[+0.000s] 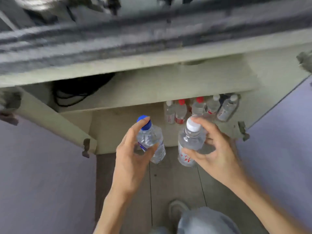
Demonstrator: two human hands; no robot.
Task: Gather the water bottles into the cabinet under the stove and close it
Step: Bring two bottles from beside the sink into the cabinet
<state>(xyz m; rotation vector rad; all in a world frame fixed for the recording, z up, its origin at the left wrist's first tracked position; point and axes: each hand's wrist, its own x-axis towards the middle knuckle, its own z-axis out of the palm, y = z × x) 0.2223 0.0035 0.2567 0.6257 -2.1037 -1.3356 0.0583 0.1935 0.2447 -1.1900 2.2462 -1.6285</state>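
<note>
My left hand (130, 159) grips a clear water bottle with a blue cap (152, 141), held upright just in front of the open cabinet (128, 125). My right hand (217, 149) holds a second clear bottle with a white cap and red lettering (190, 144) beside it. Both bottles hang above the floor at the cabinet's front edge. Inside, on the bottom shelf at the right, stand several water bottles (200, 108) with red and white caps.
The two lilac cabinet doors stand open, the left door (42, 174) and the right door (283, 141). A black cable (76, 92) lies coiled on the upper shelf at the left. The dark counter edge (152, 41) overhangs. My shoe (177, 210) and knee are on the wooden floor below.
</note>
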